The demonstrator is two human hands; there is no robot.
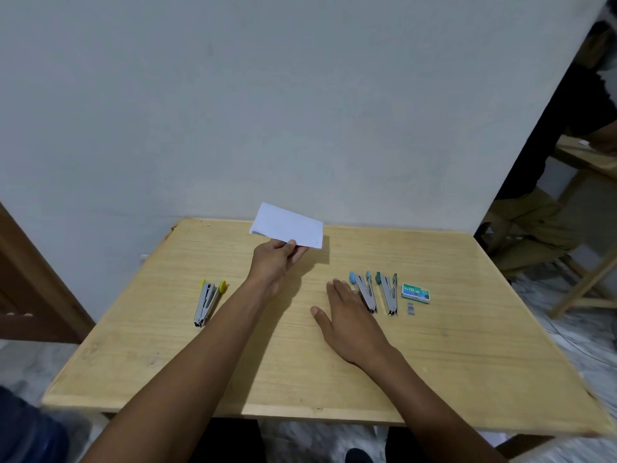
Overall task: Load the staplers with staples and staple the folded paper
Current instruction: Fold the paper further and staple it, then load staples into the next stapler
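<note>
My left hand [275, 262] pinches the near edge of the folded white paper [287, 225] and holds it up over the far middle of the wooden table [467, 362]. My right hand [347, 315] lies flat on the table, fingers straight, its fingertips beside the blue-tipped stapler [364, 290]. That stapler lies hinged open, as does the green-tipped stapler [388, 292] just to its right. A yellow-tipped stapler [208, 302] lies hinged open on the left. A green staple box [415, 293] sits at the right, with a small strip of staples [411, 309] in front of it.
A pale wall rises right behind the table. A wooden door frame [30, 289] stands at the left. At the right, another person sits on a wooden stool [581, 282] by a second table.
</note>
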